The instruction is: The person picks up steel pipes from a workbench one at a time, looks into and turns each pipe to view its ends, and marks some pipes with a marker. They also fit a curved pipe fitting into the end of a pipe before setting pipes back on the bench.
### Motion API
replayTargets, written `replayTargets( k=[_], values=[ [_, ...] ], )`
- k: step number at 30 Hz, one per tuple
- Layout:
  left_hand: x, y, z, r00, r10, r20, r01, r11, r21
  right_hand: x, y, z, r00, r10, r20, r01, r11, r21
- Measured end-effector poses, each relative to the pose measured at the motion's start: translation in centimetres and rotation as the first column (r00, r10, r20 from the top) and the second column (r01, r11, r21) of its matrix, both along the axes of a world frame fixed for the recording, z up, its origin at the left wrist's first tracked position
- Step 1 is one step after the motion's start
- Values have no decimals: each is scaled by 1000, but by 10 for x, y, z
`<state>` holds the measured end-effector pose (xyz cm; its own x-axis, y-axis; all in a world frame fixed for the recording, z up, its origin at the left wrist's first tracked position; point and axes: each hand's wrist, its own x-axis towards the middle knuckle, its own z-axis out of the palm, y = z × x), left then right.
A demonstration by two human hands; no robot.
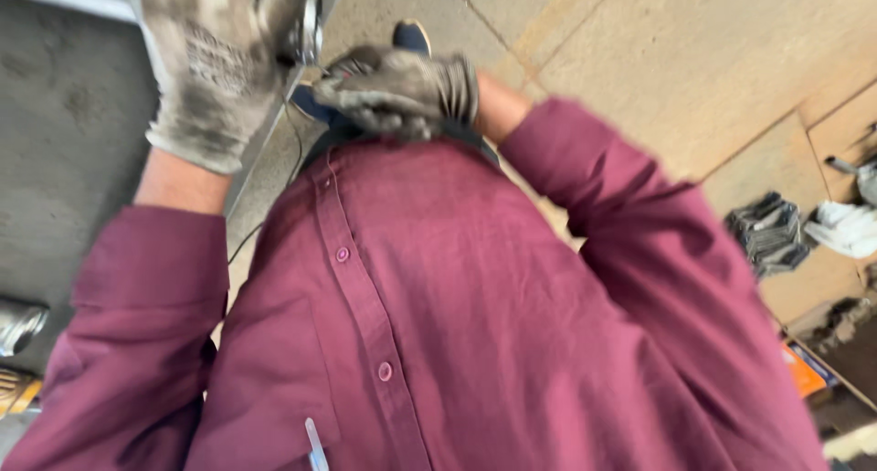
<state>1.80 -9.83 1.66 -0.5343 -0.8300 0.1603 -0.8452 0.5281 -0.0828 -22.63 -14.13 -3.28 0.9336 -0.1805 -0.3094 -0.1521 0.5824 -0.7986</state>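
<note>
Up top, left glove [219,60] fingers [279,14] grip metal disc tool [311,28].

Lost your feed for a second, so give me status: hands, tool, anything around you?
Left hand gloved, gripping a round metal tool. Right hand gloved, closed beside it, contents hidden. Thin cord hangs below. Spare gloves on floor, right.

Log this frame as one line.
left hand: gloved, on metal disc tool | right hand: gloved, fisted at waist | maroon shirt | frame blurred

Gloved left hand [219,60] grips metal disc tool [309,28]; gloved right hand [402,92] beside it.
</note>
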Motion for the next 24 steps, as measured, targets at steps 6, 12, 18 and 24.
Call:
replayTargets(
  k=[6,12,18,24],
  values=[
    [6,12,-12,996,21,82,-26,998,62,-28,39,-13,785,-594,-174,604,797,1],
    [-12,9,-1,989,72,-129,-37,965,258,-19,50,-35,721,-664,-200,505,700,-506],
    [-16,32,0,987,34,-157,-14,991,132,-4,48,-6,776,-620,-116,493,711,-501],
    [79,118,15,976,200,81,-210,967,146,19,45,14,686,-606,-402,505,795,-337]
  ],
)
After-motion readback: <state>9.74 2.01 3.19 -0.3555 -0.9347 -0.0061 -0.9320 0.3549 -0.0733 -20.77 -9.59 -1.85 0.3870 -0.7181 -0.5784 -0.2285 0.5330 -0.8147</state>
